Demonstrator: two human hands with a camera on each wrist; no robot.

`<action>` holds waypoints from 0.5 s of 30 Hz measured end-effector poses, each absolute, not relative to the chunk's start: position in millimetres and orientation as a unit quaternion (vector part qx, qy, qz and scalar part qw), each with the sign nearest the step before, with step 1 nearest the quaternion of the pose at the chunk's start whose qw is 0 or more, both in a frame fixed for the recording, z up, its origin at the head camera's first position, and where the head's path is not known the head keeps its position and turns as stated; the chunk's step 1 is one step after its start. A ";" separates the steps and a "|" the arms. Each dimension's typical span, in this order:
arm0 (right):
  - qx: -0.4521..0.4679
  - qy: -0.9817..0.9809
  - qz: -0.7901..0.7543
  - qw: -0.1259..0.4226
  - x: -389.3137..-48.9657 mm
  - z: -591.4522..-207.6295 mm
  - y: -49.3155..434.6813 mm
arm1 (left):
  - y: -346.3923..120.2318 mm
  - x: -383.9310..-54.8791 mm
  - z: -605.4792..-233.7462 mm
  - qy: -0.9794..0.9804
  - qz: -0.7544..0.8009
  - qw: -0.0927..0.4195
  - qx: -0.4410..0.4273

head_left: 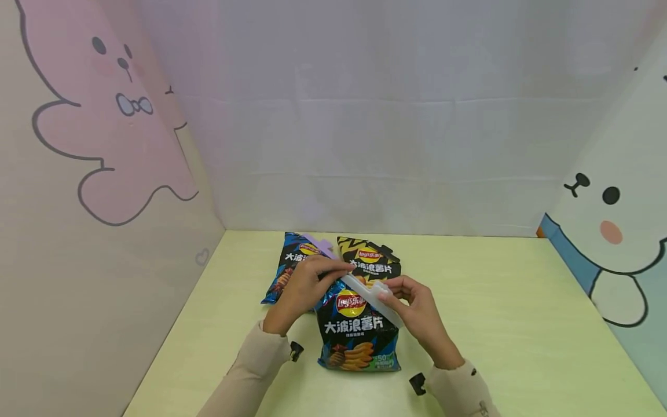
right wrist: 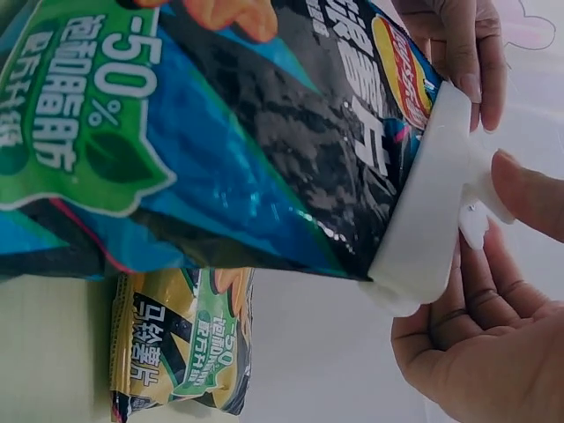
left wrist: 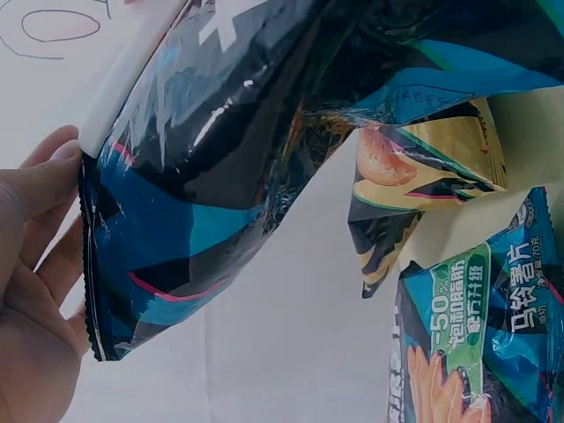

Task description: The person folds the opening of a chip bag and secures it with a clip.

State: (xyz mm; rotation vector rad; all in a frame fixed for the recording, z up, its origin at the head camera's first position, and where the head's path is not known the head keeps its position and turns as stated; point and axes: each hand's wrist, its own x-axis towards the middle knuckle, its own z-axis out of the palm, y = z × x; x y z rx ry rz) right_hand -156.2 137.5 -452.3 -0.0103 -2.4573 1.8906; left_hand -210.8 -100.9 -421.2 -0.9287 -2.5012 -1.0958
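A black and blue chip bag [head_left: 359, 344] is held up between both hands, its printed front facing the head camera. Along its slanting top edge sits a white bag clip [head_left: 372, 298]. My left hand [head_left: 307, 286] pinches the bag's upper left corner at one end of the clip, thumb on the near side and fingers behind. With thumb and fingers, my right hand [head_left: 417, 310] pinches the clip's raised tab [right wrist: 485, 189] toward the other end. In the right wrist view, the clip [right wrist: 423, 211] spans the bag's top edge.
Behind lie another blue and black chip bag [head_left: 281, 272] with a purple clip [head_left: 320, 244] and a yellow and black chip bag [head_left: 370, 263] with a black clip [head_left: 384, 251]. Pale curtain walls [head_left: 391, 145] with cartoon bears enclose the light yellow table [head_left: 521, 324].
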 end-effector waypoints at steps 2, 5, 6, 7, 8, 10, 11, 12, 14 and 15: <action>-0.005 -0.789 0.613 0.021 -156.5 -452.6 137.5 | -100.4 -210.7 -422.0 -0.859 -0.380 0.130 -0.319; -0.007 -0.787 0.617 0.020 -156.9 -453.9 138.0 | -101.3 -209.7 -428.5 -0.855 -0.387 0.144 -0.314; -0.006 -0.787 0.617 0.021 -157.0 -454.4 138.0 | -102.4 -208.7 -432.6 -0.854 -0.393 0.149 -0.306; -0.006 -0.786 0.617 0.021 -156.9 -454.6 137.9 | -103.9 -207.1 -437.5 -0.855 -0.400 0.152 -0.293; -0.006 -0.786 0.618 0.021 -156.7 -455.1 137.9 | -105.6 -204.9 -442.9 -0.855 -0.410 0.152 -0.279; -0.007 -0.786 0.618 0.019 -156.2 -456.3 137.8 | -109.2 -198.9 -454.1 -0.853 -0.441 0.137 -0.244; -0.006 -0.787 0.617 0.019 -156.0 -457.2 137.9 | -111.1 -195.5 -459.8 -0.851 -0.458 0.125 -0.224; -0.005 -0.787 0.616 0.020 -155.9 -458.0 137.9 | -112.7 -192.0 -465.0 -0.848 -0.477 0.110 -0.202; 0.000 -0.788 0.615 0.023 -155.7 -459.6 138.1 | -115.6 -185.8 -474.9 -0.838 -0.513 0.081 -0.168; 0.004 -0.788 0.615 0.026 -155.9 -460.3 138.2 | -116.8 -183.3 -479.0 -0.833 -0.528 0.067 -0.154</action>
